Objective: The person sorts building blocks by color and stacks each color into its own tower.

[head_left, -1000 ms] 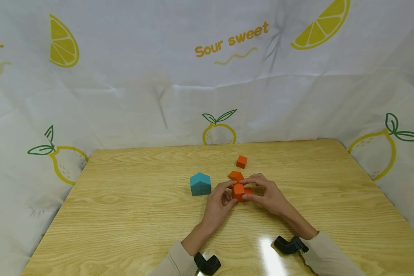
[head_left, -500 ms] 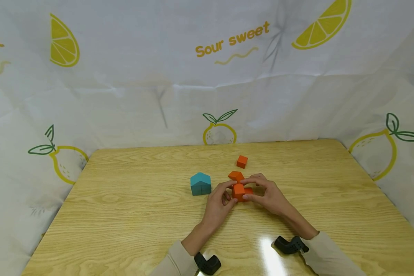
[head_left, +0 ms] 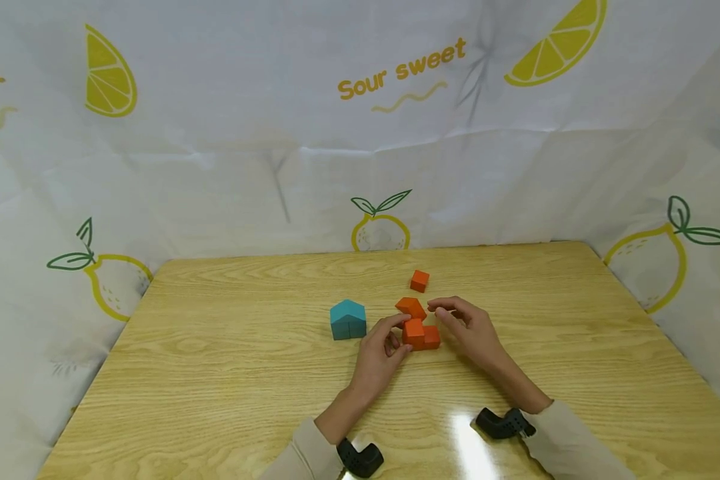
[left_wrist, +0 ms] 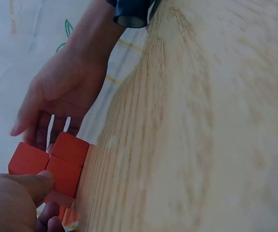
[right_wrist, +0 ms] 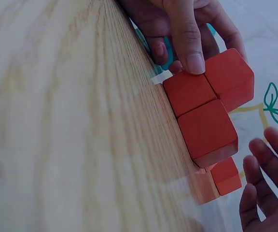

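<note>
Three red cubes stand together in an L: two side by side on the table, the right one being the cube (head_left: 432, 337), and an upper cube (head_left: 414, 327) on the left one. My left hand (head_left: 379, 353) pinches the stacked pair, its thumb (right_wrist: 194, 62) pressed on the near side around the seam. My right hand (head_left: 471, 332) is off to the right of the cubes, fingers loosely bent and holding nothing. Just behind the stack lies an orange block (head_left: 411, 307) with slanted faces, partly hidden by the cubes and my left fingers.
Another red cube (head_left: 420, 281) lies farther back on the wooden table (head_left: 216, 373). Left of my left hand stands a teal house-shaped group of blocks (head_left: 348, 321). A white lemon-print cloth (head_left: 246, 200) hangs behind the table.
My right hand has let go of the cubes and drawn back to the right, baring the right-hand cube. My left hand keeps its pinch and has not moved.
</note>
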Tool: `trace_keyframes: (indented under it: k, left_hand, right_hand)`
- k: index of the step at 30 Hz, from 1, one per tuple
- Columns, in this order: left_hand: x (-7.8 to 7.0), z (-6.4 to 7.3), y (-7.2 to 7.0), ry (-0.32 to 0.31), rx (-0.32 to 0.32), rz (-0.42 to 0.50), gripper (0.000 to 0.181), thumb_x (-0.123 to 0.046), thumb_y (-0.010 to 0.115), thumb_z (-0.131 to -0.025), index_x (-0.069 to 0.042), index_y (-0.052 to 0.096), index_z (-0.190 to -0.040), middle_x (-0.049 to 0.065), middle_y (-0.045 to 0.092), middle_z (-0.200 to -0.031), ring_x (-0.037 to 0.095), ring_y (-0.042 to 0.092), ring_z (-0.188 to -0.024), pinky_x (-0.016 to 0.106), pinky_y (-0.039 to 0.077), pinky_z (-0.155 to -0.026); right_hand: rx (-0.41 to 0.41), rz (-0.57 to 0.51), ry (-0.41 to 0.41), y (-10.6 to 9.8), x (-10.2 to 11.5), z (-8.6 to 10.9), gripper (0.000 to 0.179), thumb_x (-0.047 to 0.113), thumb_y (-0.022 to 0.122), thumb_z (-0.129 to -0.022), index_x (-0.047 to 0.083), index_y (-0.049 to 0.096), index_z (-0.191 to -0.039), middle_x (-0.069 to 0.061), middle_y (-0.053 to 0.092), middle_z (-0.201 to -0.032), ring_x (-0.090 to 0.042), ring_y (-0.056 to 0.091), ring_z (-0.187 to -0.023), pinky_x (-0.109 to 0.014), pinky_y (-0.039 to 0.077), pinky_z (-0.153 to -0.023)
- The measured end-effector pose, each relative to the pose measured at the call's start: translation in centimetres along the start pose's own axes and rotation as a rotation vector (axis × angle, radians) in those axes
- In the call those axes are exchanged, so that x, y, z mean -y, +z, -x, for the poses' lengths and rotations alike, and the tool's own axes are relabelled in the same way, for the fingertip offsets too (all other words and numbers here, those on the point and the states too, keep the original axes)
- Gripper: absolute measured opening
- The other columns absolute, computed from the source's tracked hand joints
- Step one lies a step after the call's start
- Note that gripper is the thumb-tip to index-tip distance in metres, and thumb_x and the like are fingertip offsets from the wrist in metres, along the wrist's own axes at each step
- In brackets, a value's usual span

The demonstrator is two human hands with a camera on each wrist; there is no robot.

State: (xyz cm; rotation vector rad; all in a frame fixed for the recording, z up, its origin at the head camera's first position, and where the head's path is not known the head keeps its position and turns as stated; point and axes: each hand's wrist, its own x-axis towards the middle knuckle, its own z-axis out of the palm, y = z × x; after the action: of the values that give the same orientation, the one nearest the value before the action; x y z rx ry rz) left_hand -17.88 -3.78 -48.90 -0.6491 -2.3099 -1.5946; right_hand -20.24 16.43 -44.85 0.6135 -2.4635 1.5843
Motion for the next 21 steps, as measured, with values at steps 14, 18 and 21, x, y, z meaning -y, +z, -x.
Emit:
trace_keyframes:
  k: [14,18,21]
  left_hand:
    - [0.2,0.1,0.0,0.001,-0.003,0.001,0.049,0.0,0.073,-0.082,-0.01,0.057,-0.127,0.004,0.061,-0.112,0.015,0.053,-0.07,0.02,0.043,-0.058]
    - [0.2,0.1,0.0,-0.002,-0.002,0.001,0.049,0.0,0.073,-0.082,-0.01,0.057,-0.127,0.004,0.06,-0.112,0.015,0.052,-0.07,0.02,0.043,-0.058]
    - [0.2,0.0,0.1,-0.002,0.0,0.006,0.049,0.0,0.073,-0.082,-0.01,0.057,-0.127,0.004,0.06,-0.113,0.015,0.052,-0.071,0.021,0.044,-0.058]
  right_hand:
    - [-0.12,0.064,0.062,0.0,-4.6,-1.8,0.032,0.023,0.056,-0.099,0.007,0.059,-0.126,-0.007,0.059,-0.122,-0.02,0.056,-0.104,-0.02,0.044,-0.083]
    - [-0.077,0.108,0.039,-0.1,-4.9,-2.4,0.035,0.021,0.057,-0.098,0.008,0.056,-0.131,-0.011,0.056,-0.123,-0.024,0.056,-0.101,-0.027,0.046,-0.081]
    - [-0.056,0.139,0.005,0.0,-5.2,-3.0,0.036,0.016,0.058,-0.097,0.006,0.055,-0.131,-0.015,0.053,-0.122,-0.025,0.057,-0.093,-0.03,0.046,-0.074]
